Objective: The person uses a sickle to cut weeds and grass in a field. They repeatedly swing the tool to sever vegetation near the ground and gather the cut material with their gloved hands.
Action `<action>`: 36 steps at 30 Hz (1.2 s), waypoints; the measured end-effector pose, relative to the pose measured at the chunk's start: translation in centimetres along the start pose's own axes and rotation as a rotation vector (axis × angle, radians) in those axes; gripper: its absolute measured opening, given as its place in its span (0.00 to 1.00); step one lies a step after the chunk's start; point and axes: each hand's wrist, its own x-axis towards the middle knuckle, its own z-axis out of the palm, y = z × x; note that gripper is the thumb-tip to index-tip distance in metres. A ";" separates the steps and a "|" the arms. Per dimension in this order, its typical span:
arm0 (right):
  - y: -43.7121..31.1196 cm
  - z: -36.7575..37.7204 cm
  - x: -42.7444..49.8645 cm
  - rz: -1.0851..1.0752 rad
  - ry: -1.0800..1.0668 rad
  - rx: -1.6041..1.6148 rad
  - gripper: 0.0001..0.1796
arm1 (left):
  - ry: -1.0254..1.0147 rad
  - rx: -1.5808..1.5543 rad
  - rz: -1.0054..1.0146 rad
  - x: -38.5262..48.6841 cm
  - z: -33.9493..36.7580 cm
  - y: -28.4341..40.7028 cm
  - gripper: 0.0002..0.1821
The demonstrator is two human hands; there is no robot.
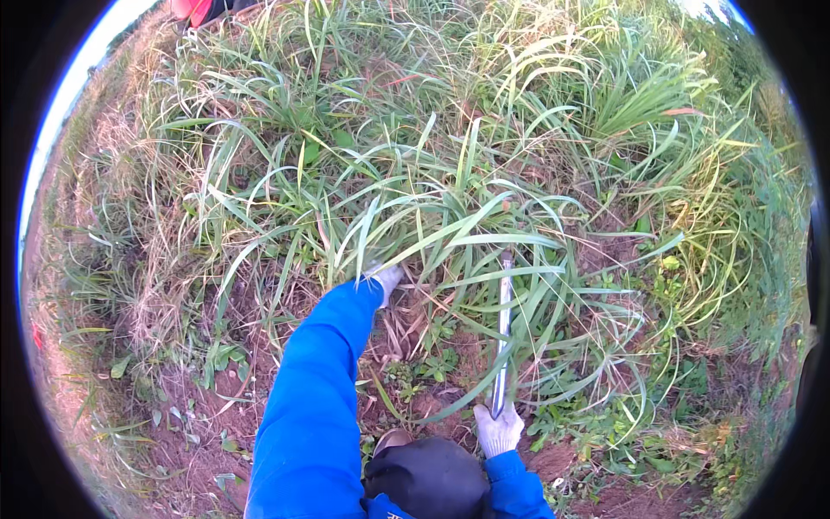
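Observation:
My left hand (388,280), in a whitish glove, reaches into the base of a clump of long green grass (415,220). Blades cover part of its fingers, so what it grips cannot be told. Lower right, my gloved right hand (500,429) is closed around the near end of a long, narrow, pale-coloured tool (504,324). The tool points away from me, and grass blades cross over it. Its far end lies among the leaves, where its shape is hidden.
Dense grass and weeds (311,117) spread over the slope ahead. Bare reddish soil (214,447) shows near me at the lower left. A brown shoe tip (393,439) and a dark-clad knee (428,480) are below. Part of a person in red (194,9) appears at the top left.

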 end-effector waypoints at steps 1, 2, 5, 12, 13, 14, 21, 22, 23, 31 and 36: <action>-0.5 -0.6 -0.1 0.012 0.014 -0.003 0.18 | -0.032 -0.127 -0.022 0.6 -0.5 -0.2 0.50; -0.3 -1.1 0.0 0.053 -0.001 -0.043 0.19 | -0.060 -0.247 -0.044 1.2 -1.4 -0.3 0.47; 0.6 1.2 1.3 0.058 -0.156 0.038 0.20 | 0.160 -0.007 -0.094 0.5 3.5 -5.4 0.37; -2.3 6.7 2.7 0.004 -0.194 0.045 0.18 | 0.253 -0.410 -0.271 3.1 6.3 -6.9 0.33; -1.5 6.9 2.9 0.027 -0.174 0.052 0.18 | 0.309 -0.594 -0.303 3.6 5.7 -5.6 0.30; -1.3 7.8 3.0 0.030 -0.186 0.083 0.18 | 0.237 -0.670 -0.310 3.4 6.1 -6.9 0.29; -0.4 16.1 6.4 0.072 -0.489 0.137 0.15 | -0.006 -0.039 -0.319 3.2 6.8 -11.0 0.15; -0.1 15.3 6.0 0.291 -0.704 0.171 0.16 | 0.059 -0.045 -0.268 2.0 7.4 -12.7 0.13; 0.2 14.5 4.4 -0.011 -0.613 0.095 0.13 | 0.127 -0.044 -0.240 0.0 8.5 -15.1 0.12; 0.6 4.2 -1.4 0.146 -0.360 0.391 0.15 | 0.137 -0.436 -0.291 -5.0 1.7 -10.4 0.13; -3.2 13.9 6.0 0.389 -0.719 0.274 0.05 | 0.242 -0.819 -0.498 -3.9 4.0 -10.8 0.15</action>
